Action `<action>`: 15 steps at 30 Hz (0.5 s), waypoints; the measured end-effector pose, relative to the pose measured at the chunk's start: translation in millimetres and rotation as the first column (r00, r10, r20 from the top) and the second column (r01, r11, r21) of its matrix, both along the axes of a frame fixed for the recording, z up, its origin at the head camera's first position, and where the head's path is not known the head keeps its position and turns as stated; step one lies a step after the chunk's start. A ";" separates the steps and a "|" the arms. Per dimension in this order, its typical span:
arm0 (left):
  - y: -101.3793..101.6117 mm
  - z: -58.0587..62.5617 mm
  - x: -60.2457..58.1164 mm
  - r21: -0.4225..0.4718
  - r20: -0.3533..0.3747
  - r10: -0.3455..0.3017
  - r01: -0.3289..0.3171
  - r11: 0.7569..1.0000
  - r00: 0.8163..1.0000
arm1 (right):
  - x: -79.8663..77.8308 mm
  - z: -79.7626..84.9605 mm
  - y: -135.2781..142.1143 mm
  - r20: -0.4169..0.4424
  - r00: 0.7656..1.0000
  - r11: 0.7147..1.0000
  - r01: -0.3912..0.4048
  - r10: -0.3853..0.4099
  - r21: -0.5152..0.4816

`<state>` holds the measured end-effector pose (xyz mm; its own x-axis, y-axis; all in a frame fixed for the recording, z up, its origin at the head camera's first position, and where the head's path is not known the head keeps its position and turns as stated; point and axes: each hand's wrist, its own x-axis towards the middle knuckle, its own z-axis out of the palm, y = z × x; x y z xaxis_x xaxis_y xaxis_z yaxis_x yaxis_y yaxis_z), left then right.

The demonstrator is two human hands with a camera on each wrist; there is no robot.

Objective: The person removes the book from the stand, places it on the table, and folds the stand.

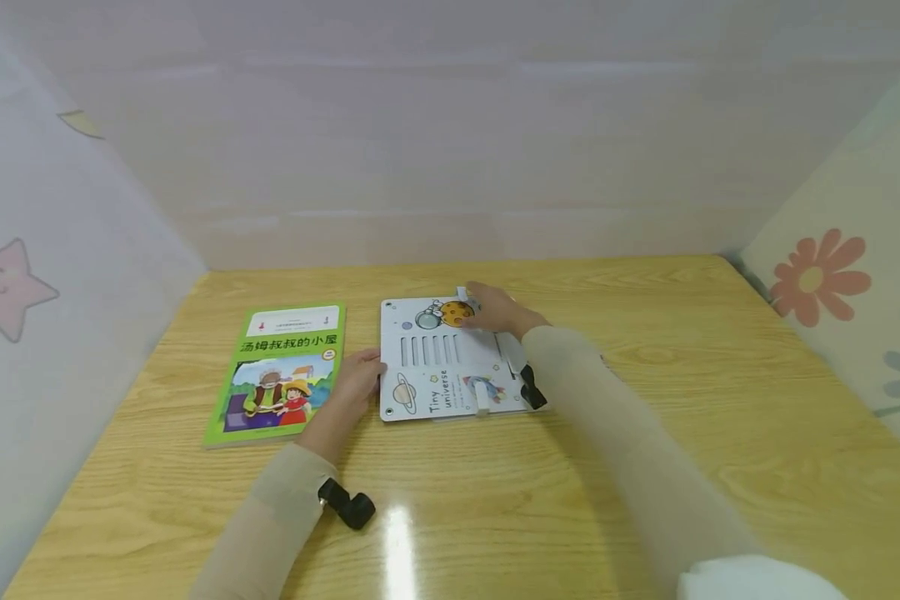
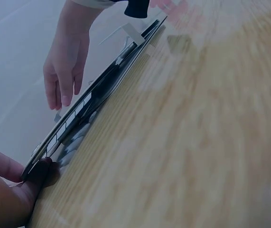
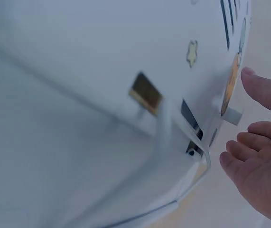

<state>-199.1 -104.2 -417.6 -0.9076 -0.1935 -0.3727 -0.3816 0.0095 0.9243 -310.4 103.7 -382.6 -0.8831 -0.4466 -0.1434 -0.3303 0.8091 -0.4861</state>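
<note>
A white book stand [image 1: 482, 348] printed with an astronaut, planets and "Tiny universe" lies on the table, its slots near the middle. My left hand [image 1: 358, 377] grips its left edge; in the left wrist view, thumb and fingers of that hand [image 2: 4, 190] pinch the board edge from both sides. My right hand [image 1: 495, 308] is over the upper right part, beside a small white tab [image 1: 462, 293]. In the right wrist view, the fingers of this hand [image 3: 263, 161] are loosely bent, apart from the tab and holding nothing. A second tab [image 1: 482, 398] sits at the lower edge.
To the left lies a green picture book [image 1: 225, 421] with a cartoon cover. Both stand on a wooden table [image 1: 720, 417] backed by a pale curtain [image 1: 450, 150]. Black wrist cameras, one of them [image 1: 348, 504] on the left sleeve, stick out from both wrists.
</note>
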 end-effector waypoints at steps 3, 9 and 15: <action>1.4 -0.5 0.7 0.003 -0.003 0.002 -0.002 1.000 1.000 | 0.2 -1.7 -4.5 -0.010 1.000 1.000 -0.022 0.022 -0.007; 2.9 -1.9 1.0 -0.004 -0.003 0.003 -0.003 1.000 1.000 | 1.5 -4.7 -8.2 -0.023 0.999 0.999 -0.041 0.041 0.012; 2.4 -1.6 0.4 -0.011 0.000 0.011 -0.011 1.000 1.000 | 0.3 -6.5 -8.8 -0.031 0.999 0.999 -0.036 0.036 0.021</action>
<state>-198.7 -101.7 -419.3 -0.9052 -0.2079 -0.3706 -0.3819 0.0154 0.9241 -310.1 94.9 -389.1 -0.8708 -0.4754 -0.1253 -0.3740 0.8060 -0.4587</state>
